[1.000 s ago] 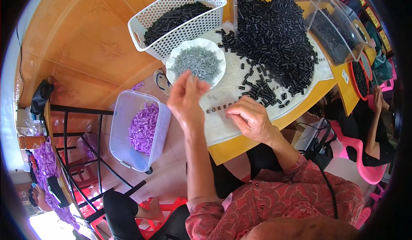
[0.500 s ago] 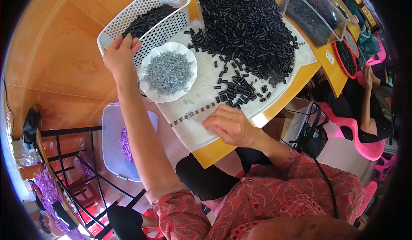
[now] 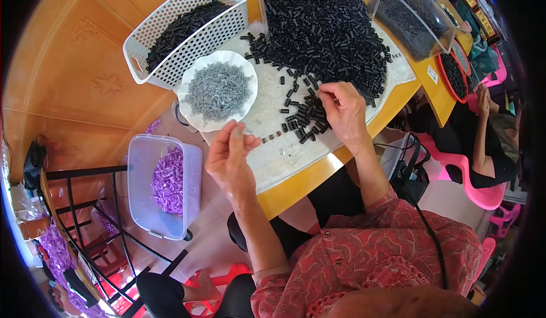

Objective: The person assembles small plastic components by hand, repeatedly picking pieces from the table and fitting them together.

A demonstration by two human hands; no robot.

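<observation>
My left hand [image 3: 230,161] is just below the white scalloped plate [image 3: 253,82], thumb and fingers pinched together. Whatever sits in that pinch is too small to make out. On the plate lies a heap of small clear grey pieces [image 3: 219,90]. My right hand [image 3: 344,113] is over the right side of a small loose group of short black tubes [image 3: 304,116]. Its thumb and index finger are closed near the tubes; what they hold, if anything, is hidden. Behind them spreads a large mound of the same black pieces [image 3: 324,33].
A white perforated basket [image 3: 224,25] of black pieces stands behind the plate. Clear bins [image 3: 409,25] flank the mound. Below the table's left side is a clear tub [image 3: 139,170] with purple pieces [image 3: 169,181]. Another person's hand [image 3: 483,99] appears at right, beside a pink chair [image 3: 483,193].
My left hand has left the basket and come down below the plate. My right hand has moved from the cloth's front edge up to the loose black tubes.
</observation>
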